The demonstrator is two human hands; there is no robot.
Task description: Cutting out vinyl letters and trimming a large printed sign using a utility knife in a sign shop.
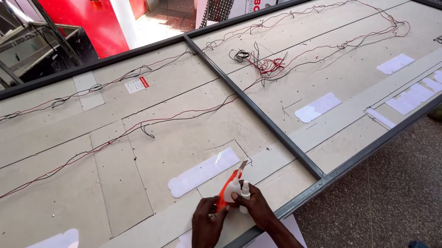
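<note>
two hands (207,225), one orange cutter (230,188), two framed panels (124,151).

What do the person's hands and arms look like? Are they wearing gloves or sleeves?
No gloves and no sleeves show. The left hand and the right hand are both bare, with nothing covering the fingers. Both forearms are bare too, right down to the bottom edge of the picture. I can see no watch, ring or bracelet on either one, though small things would be hard to make out.
</note>
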